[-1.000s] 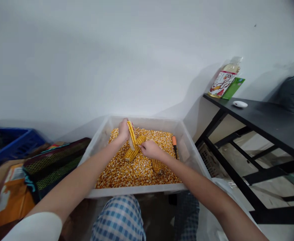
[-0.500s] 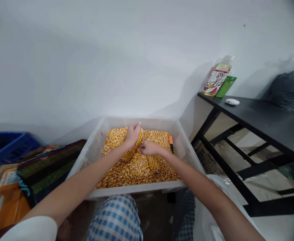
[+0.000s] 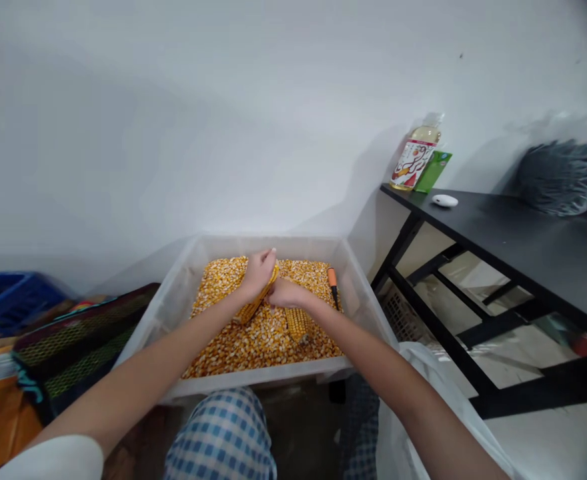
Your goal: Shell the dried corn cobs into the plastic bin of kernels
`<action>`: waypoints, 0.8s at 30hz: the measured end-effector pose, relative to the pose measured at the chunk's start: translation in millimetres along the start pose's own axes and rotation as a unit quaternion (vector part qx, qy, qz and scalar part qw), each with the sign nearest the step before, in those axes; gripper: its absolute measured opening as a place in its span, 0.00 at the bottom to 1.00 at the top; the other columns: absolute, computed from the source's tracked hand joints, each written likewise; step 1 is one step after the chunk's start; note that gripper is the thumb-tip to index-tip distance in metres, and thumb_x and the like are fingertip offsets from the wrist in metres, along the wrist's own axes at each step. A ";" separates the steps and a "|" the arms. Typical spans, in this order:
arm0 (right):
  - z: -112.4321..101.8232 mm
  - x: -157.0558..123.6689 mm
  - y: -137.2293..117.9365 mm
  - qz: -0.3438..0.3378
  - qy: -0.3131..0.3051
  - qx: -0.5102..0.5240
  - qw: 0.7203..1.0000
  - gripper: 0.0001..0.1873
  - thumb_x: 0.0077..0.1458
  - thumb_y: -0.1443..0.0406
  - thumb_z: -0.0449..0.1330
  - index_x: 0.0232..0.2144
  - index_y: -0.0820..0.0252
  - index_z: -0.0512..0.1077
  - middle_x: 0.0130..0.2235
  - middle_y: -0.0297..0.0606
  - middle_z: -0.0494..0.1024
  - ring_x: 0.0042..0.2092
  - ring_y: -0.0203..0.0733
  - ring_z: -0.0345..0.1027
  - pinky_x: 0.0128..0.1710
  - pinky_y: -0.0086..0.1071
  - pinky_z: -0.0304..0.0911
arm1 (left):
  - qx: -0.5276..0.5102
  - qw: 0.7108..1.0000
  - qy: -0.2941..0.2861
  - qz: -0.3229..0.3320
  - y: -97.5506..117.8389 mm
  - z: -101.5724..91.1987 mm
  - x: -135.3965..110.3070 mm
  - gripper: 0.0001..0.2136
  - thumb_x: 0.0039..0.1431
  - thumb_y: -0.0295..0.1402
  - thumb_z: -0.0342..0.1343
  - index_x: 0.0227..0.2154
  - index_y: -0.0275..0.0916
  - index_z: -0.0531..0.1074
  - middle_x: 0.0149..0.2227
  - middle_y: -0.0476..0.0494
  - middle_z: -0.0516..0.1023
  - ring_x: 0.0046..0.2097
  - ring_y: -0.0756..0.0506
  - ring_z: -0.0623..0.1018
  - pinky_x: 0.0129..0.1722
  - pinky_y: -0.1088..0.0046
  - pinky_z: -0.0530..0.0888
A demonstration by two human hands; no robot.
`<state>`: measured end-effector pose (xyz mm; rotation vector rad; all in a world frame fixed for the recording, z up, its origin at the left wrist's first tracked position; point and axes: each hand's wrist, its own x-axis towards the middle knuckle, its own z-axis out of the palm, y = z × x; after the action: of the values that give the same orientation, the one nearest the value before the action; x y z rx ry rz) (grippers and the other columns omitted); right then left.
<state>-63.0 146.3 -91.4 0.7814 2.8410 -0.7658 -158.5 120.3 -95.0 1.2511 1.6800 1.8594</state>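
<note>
My left hand [image 3: 259, 272] is wrapped around a yellow corn cob [image 3: 249, 310], which slants over the loose kernels [image 3: 258, 347]. Against the right side of that cob presses my right hand [image 3: 282, 293], its fingers curled and their tips hidden. A second corn cob [image 3: 298, 325] lies on the kernels just below my right wrist. Both hands are inside a translucent plastic bin [image 3: 346, 257] that holds the kernels. An orange-and-black handled tool [image 3: 332, 279] rests along the bin's right side, its lower end not clearly visible.
Right of the bin stands a black table [image 3: 503, 223] carrying a bottle [image 3: 416, 157], a green carton [image 3: 433, 171], a white oval object [image 3: 444, 201] and a dark plastic-wrapped bundle [image 3: 566, 177]. A white bag [image 3: 413, 400] hangs below. Leftward are a mesh bag [image 3: 83, 350] and blue crate [image 3: 18, 300].
My right hand has come in against the cob held by my left hand. The whole view has shifted slightly, so the bin and table appear further left.
</note>
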 end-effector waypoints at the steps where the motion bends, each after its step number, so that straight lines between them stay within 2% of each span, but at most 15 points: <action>1: -0.1 1.7 0.9 0.000 -0.012 0.007 1.000 0.11 0.43 0.74 0.54 0.29 0.69 0.76 0.29 0.41 0.77 0.26 0.34 0.66 0.23 0.22 0.56 | -0.007 1.000 -0.003 -0.004 0.3 0.1 -0.7 0.14 0.50 0.34 0.54 0.13 0.37 0.62 0.15 0.53 0.56 0.22 0.52 0.58 0.22 0.77 0.55; 3: -0.9 3.8 3.0 0.003 -0.031 0.017 0.999 0.12 0.43 0.74 0.54 0.29 0.70 0.76 0.30 0.42 0.77 0.24 0.34 0.64 0.21 0.23 0.55 | -0.013 1.000 -0.009 -0.004 1.0 0.1 -1.9 0.13 0.49 0.34 0.54 0.13 0.37 0.62 0.15 0.52 0.58 0.22 0.52 0.59 0.22 0.78 0.56; 7: -2.2 2.6 8.4 -0.007 -0.029 0.028 0.999 0.11 0.46 0.70 0.54 0.27 0.68 0.76 0.27 0.39 0.77 0.24 0.33 0.63 0.21 0.23 0.54 | -0.001 1.000 -0.006 -0.010 0.7 -6.9 3.5 0.14 0.50 0.36 0.52 0.13 0.37 0.62 0.14 0.52 0.60 0.21 0.52 0.61 0.21 0.78 0.58; 11: 0.7 0.9 11.4 -0.041 0.035 -0.009 0.999 0.14 0.53 0.64 0.51 0.28 0.65 0.76 0.27 0.38 0.77 0.28 0.34 0.66 0.26 0.24 0.56 | -0.036 0.994 0.056 -0.092 -4.4 -26.0 23.2 0.13 0.51 0.36 0.45 0.15 0.38 0.62 0.13 0.50 0.63 0.17 0.50 0.64 0.18 0.77 0.60; 14: 6.6 1.1 9.9 -0.069 0.085 -0.075 0.991 0.18 0.56 0.61 0.49 0.30 0.66 0.76 0.31 0.42 0.78 0.32 0.37 0.69 0.31 0.25 0.58 | -0.138 0.972 0.110 -0.157 -9.6 -41.4 36.4 0.11 0.49 0.34 0.42 0.16 0.39 0.61 0.13 0.50 0.63 0.16 0.50 0.65 0.17 0.76 0.62; 17: 15.9 1.7 4.6 -0.071 0.107 -0.124 0.984 0.20 0.58 0.61 0.46 0.32 0.66 0.76 0.35 0.47 0.78 0.35 0.40 0.71 0.35 0.28 0.60 | -0.197 0.949 0.141 -0.202 -15.1 -51.3 43.4 0.09 0.49 0.34 0.42 0.17 0.39 0.60 0.13 0.50 0.63 0.16 0.50 0.66 0.18 0.75 0.64; 20: 26.1 3.8 -3.1 -0.051 0.110 -0.159 0.980 0.19 0.58 0.63 0.45 0.34 0.65 0.75 0.35 0.50 0.78 0.36 0.43 0.72 0.36 0.30 0.61 | -0.199 0.946 0.161 -0.199 -21.4 -53.2 45.8 0.09 0.49 0.34 0.42 0.17 0.39 0.60 0.13 0.51 0.62 0.16 0.50 0.66 0.18 0.75 0.65; 24: 29.3 9.1 -4.3 -0.026 0.092 -0.177 0.980 0.15 0.54 0.67 0.50 0.33 0.67 0.75 0.34 0.50 0.78 0.36 0.44 0.72 0.35 0.29 0.60 | -0.126 0.969 0.148 -0.156 -23.1 -42.8 40.3 0.10 0.49 0.35 0.42 0.17 0.39 0.61 0.13 0.50 0.62 0.16 0.50 0.66 0.17 0.75 0.63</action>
<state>-74.2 132.8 -117.0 0.7586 3.0427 -0.1857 -221.0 129.1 -97.5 0.5943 1.6024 2.0501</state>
